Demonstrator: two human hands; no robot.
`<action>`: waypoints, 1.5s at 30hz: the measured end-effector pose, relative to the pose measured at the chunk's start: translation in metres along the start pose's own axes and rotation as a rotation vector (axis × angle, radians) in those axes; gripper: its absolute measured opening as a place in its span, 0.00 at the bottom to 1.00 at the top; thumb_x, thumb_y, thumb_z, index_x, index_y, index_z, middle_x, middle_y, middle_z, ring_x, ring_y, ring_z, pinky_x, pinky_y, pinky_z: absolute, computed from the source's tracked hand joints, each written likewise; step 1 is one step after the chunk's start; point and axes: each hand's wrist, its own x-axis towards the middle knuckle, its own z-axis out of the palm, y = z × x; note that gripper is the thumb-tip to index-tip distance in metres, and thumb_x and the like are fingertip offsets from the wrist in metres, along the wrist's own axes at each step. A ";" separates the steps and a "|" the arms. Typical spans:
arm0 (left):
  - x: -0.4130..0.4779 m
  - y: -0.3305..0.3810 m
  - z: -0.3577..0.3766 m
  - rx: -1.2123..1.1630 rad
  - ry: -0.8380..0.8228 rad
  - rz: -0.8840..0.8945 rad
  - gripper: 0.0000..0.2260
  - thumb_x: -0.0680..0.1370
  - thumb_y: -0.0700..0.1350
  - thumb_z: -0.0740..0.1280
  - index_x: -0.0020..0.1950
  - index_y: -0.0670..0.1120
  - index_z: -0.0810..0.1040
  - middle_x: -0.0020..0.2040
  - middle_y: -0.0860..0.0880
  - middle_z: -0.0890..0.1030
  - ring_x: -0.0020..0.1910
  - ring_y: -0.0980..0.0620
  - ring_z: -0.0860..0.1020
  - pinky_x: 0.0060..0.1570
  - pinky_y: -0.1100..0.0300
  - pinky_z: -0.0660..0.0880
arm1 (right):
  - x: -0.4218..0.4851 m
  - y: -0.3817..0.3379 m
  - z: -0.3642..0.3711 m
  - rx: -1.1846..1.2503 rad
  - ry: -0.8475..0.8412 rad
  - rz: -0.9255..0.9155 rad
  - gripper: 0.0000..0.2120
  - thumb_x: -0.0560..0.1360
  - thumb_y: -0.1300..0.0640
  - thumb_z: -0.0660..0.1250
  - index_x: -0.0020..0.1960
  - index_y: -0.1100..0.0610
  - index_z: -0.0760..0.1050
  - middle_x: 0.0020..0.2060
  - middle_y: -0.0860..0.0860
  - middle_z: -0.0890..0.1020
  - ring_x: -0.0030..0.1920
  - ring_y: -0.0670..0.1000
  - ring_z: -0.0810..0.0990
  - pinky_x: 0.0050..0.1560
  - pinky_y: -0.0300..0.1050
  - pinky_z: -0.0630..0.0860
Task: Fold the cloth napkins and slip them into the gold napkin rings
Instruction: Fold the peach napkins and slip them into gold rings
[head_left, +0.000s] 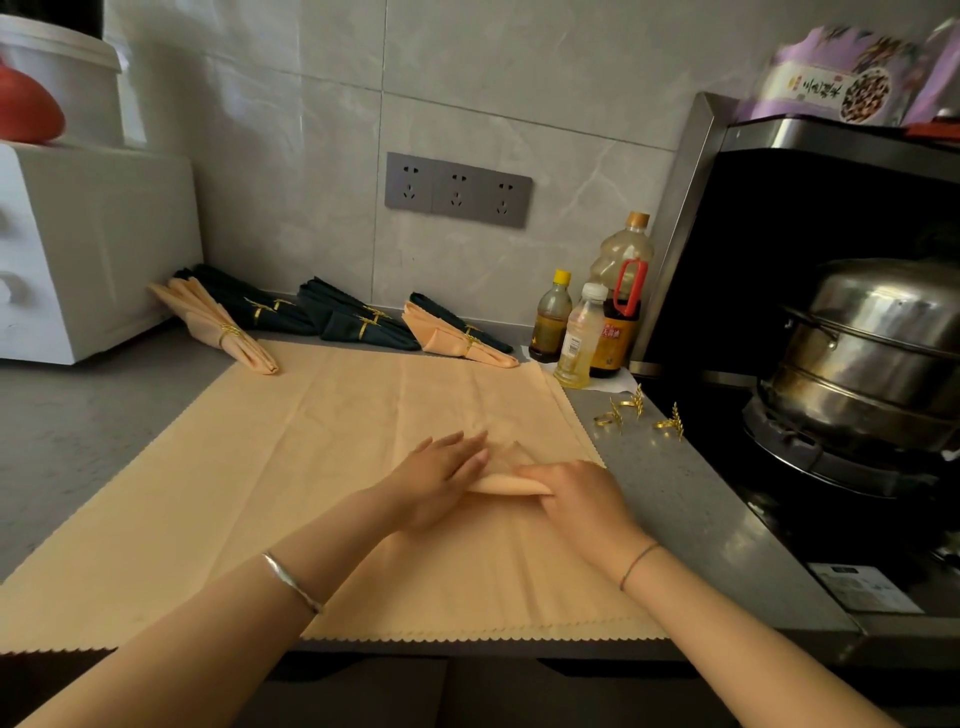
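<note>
A stack of peach cloth napkins (291, 467) lies spread flat on the grey counter. A fold of the top napkin (511, 480) is bunched up between my hands. My left hand (441, 483) lies flat with straight fingers on the cloth beside the fold. My right hand (571, 493) curls its fingers round the fold's right end. Three loose gold napkin rings (631, 413) sit on the counter to the right of the stack. Along the wall lie finished napkins in gold rings: a peach one (218, 327), dark green ones (358, 322) and a peach and green pair (457, 338).
Several bottles of oil and sauce (597, 322) stand at the back right. A steel steamer pot (872, 353) sits on the stove at the right. A white appliance (88, 244) stands at the back left. The counter's front edge runs just under the napkins.
</note>
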 end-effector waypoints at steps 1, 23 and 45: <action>-0.006 0.003 -0.003 -0.039 0.067 0.020 0.24 0.83 0.56 0.48 0.78 0.50 0.51 0.77 0.51 0.60 0.76 0.53 0.54 0.75 0.54 0.48 | 0.002 0.004 -0.002 0.078 0.023 0.016 0.22 0.74 0.64 0.61 0.62 0.44 0.76 0.50 0.52 0.84 0.49 0.56 0.80 0.47 0.47 0.74; -0.067 -0.015 -0.014 0.377 -0.176 0.139 0.35 0.76 0.69 0.49 0.76 0.60 0.38 0.78 0.58 0.44 0.76 0.60 0.42 0.76 0.54 0.40 | 0.054 -0.016 -0.001 1.074 -0.934 0.477 0.11 0.73 0.53 0.69 0.51 0.59 0.77 0.42 0.54 0.81 0.42 0.50 0.79 0.44 0.40 0.75; -0.063 -0.008 -0.018 0.458 -0.200 0.203 0.33 0.71 0.72 0.43 0.76 0.65 0.52 0.78 0.55 0.52 0.77 0.53 0.50 0.76 0.53 0.44 | -0.036 -0.023 0.001 0.079 0.077 -0.343 0.10 0.70 0.52 0.65 0.50 0.49 0.80 0.40 0.41 0.80 0.42 0.43 0.78 0.37 0.34 0.70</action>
